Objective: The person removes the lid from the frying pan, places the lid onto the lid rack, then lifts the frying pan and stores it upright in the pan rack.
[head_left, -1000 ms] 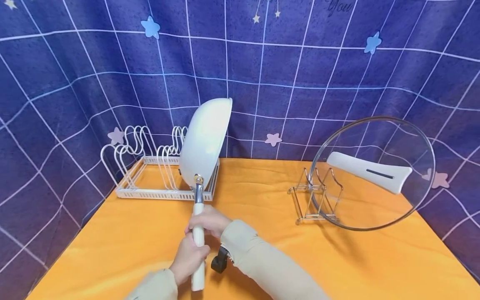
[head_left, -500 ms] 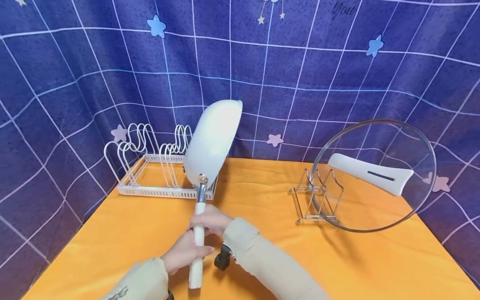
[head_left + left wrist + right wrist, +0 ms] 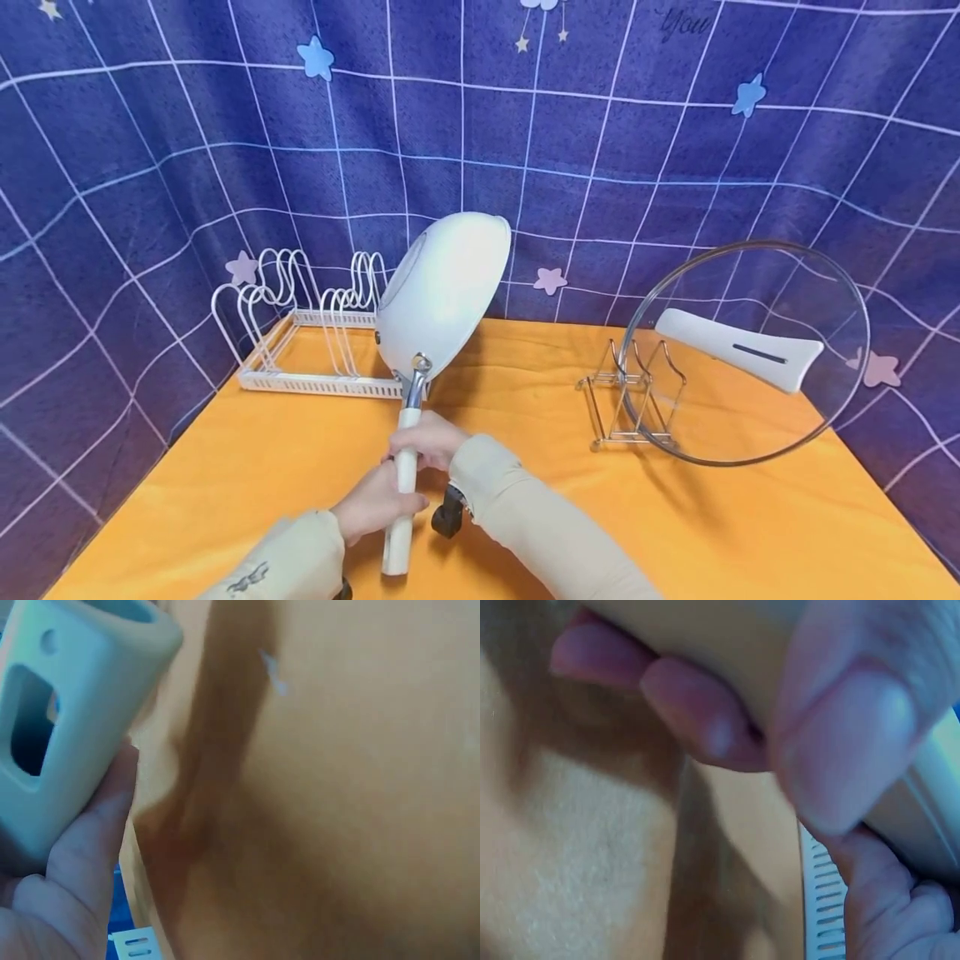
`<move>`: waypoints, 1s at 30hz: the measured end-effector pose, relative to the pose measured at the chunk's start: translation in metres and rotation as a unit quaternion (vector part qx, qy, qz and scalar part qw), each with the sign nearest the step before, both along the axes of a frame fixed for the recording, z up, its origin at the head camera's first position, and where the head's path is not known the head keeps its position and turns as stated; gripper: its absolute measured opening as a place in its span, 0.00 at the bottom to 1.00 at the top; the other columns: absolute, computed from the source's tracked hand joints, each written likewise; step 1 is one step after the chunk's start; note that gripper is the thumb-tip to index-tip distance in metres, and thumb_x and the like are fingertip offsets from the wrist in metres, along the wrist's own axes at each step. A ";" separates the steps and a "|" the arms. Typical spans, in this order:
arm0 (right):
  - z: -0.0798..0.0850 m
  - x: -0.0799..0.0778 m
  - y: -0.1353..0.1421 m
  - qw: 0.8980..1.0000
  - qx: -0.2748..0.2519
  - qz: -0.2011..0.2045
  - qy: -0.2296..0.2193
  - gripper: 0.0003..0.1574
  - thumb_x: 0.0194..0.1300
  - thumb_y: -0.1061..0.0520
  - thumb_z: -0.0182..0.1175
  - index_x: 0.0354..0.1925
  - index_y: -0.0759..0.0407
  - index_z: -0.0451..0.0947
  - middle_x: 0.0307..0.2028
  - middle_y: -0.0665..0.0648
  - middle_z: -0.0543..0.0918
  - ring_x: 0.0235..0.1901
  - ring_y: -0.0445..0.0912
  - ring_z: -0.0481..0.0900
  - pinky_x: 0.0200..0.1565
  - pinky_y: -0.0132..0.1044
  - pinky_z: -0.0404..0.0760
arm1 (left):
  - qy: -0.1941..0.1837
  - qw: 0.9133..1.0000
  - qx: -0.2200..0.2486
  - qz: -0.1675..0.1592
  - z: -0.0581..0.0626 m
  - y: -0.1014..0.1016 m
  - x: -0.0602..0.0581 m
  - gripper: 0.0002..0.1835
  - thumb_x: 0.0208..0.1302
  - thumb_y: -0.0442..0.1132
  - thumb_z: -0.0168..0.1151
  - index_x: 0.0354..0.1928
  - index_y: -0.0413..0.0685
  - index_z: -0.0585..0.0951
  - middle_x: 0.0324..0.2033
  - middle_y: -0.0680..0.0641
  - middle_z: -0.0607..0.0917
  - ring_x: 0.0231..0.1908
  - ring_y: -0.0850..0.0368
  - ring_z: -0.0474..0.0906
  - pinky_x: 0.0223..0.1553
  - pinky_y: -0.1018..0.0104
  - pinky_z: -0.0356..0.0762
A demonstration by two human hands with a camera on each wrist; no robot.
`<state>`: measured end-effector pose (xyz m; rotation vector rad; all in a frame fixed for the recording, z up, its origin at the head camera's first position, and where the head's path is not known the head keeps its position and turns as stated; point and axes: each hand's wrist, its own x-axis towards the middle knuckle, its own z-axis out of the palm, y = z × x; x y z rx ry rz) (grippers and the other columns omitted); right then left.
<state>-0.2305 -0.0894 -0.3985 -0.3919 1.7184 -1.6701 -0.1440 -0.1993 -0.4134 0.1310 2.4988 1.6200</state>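
A white wok with a long white handle is tilted on its side in the head view, its outer wall toward me and its opening turned right. My right hand grips the handle below the metal neck. Lower down, my left hand holds the same handle, thumb across it. The slotted handle end fills the upper left of the left wrist view. In the right wrist view, thumb and fingers wrap the handle. The wok's bowl overlaps the right end of a white dish rack and hides part of it.
On the right, a glass lid with a white handle leans upright in a small metal wire stand. Both stand on an orange cloth. A blue grid-patterned curtain hangs behind and at both sides.
The wok's bowl has swung right and turned, showing more of its underside. The left hand has shifted slightly left around the handle; both hands keep hold. Lid and rack stay put.
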 end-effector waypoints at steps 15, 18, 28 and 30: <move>-0.005 -0.004 0.000 1.000 0.003 0.009 -0.018 0.15 0.49 0.67 0.54 0.39 0.68 0.71 0.29 0.58 0.83 0.32 0.45 0.81 0.39 0.39 0.83 | -0.007 1.000 -0.003 -0.025 -0.005 -0.004 -0.004 0.29 0.48 0.28 0.64 0.54 0.23 0.68 0.47 0.36 0.77 0.43 0.46 0.74 0.42 0.60 0.74; -0.003 -0.004 0.001 1.000 0.018 -0.001 -0.001 0.11 0.48 0.67 0.55 0.35 0.64 0.71 0.29 0.56 0.80 0.29 0.44 0.79 0.37 0.38 0.83 | -0.021 0.999 0.010 -0.043 -0.004 -0.006 -0.005 0.31 0.52 0.29 0.63 0.58 0.23 0.67 0.50 0.32 0.76 0.42 0.45 0.75 0.40 0.59 0.76; 0.010 0.010 0.007 0.985 0.118 -0.048 0.115 0.12 0.50 0.61 0.62 0.34 0.61 0.72 0.25 0.54 0.78 0.21 0.44 0.78 0.24 0.37 0.81 | -0.038 0.996 -0.058 -0.050 0.003 -0.014 -0.003 0.23 0.60 0.42 0.60 0.49 0.29 0.72 0.28 0.48 0.77 0.28 0.53 0.76 0.23 0.59 0.77; 0.010 0.010 0.008 0.985 0.118 -0.047 0.120 0.11 0.52 0.59 0.62 0.35 0.60 0.72 0.24 0.54 0.79 0.20 0.44 0.78 0.23 0.37 0.81 | -0.028 0.994 -0.085 -0.058 0.005 -0.015 -0.004 0.22 0.60 0.42 0.61 0.48 0.30 0.73 0.29 0.48 0.77 0.30 0.54 0.76 0.29 0.60 0.77</move>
